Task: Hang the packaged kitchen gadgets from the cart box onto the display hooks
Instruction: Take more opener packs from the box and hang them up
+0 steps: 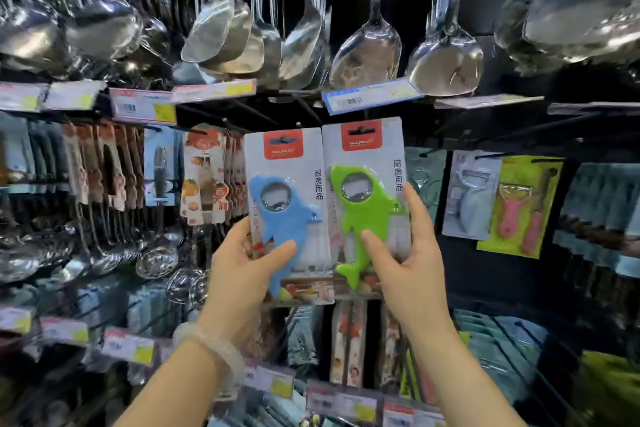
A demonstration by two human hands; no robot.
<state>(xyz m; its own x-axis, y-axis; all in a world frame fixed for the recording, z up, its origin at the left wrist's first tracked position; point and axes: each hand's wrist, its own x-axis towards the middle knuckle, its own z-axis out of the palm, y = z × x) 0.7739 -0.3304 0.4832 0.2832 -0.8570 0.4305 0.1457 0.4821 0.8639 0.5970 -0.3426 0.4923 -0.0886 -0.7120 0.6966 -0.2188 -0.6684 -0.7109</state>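
Blue shark-shaped bottle opener on a white card with a red logo patch (289, 215): held upright before the display, lower left part in the left hand; right edge meets the neighbouring card.
Green shark-shaped bottle opener on a matching white card (367, 208): upright just right of the blue one, top edge a little higher, near the blue price label; lower right part in the right hand.
Left hand (242, 270): grip closed around the blue opener's card, thumb (280, 250) pressed on the front over the shark's body, fingers curled behind the left edge; pale translucent bangle (214, 350) on the wrist.
Right hand (412, 263): grip closed on the green opener's card, thumb (375, 246) flat on the shark's body, fingertips wrapped round the right edge.
Hang slots: dark cut-outs in both red patches, near the black rail; whether on a hook, cannot tell.
Above: shiny steel ladles and spatulas (367, 48) hanging in a row, bowls down.
Blue price label (370, 95): tilted, clipped on the rail just over the green card.
Right: pink peeler on a yellow-green card (519, 208) hanging beside a pale blue packaged peeler (471, 198).
Left: row of orange-printed packaged gadgets (204, 177), well behind the blue card.
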